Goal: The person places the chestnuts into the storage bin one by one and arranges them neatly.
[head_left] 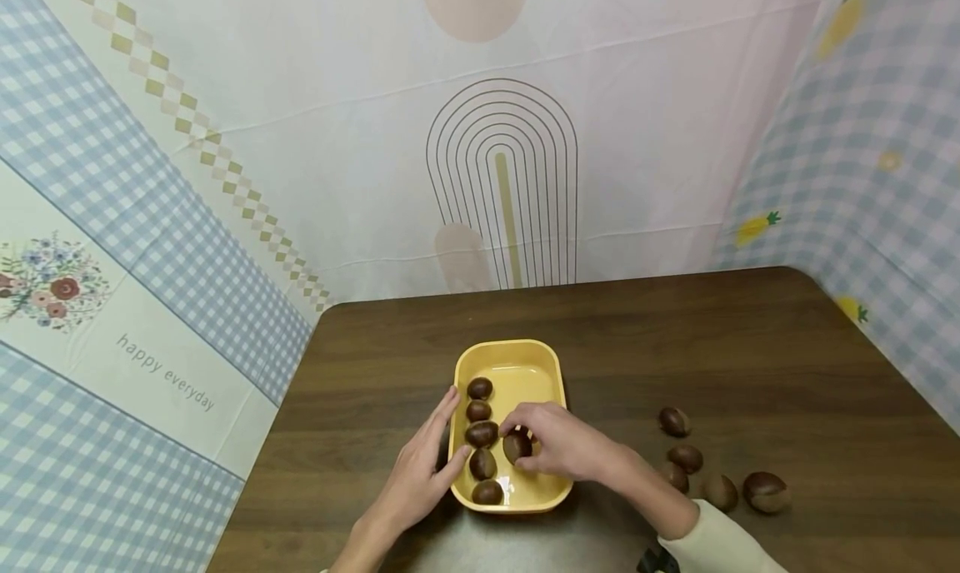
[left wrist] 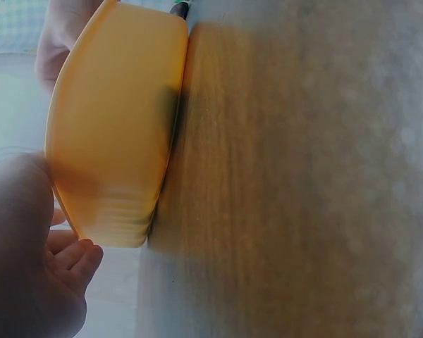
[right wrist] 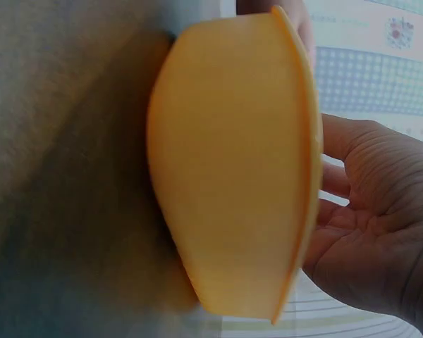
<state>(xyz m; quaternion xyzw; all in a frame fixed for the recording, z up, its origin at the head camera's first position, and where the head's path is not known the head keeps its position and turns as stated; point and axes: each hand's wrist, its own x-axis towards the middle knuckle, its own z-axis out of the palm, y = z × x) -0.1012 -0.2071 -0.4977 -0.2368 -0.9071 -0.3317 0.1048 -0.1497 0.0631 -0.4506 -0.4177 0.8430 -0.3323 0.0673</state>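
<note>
A yellow tray sits on the table, with a column of several brown chestnuts along its left side. Between thumb and fingers my right hand pinches another chestnut, inside the tray to the right of that column. My left hand rests at the tray's left rim, fingers extended along the outside and the thumb reaching over the edge. In the left wrist view, the left hand touches the rim. The tray wall hides the right fingertips and chestnuts in the right wrist view.
To the right of the tray, several loose chestnuts lie on the dark wooden table, some close to the right sleeve. A patterned cloth hangs behind the table's far edge.
</note>
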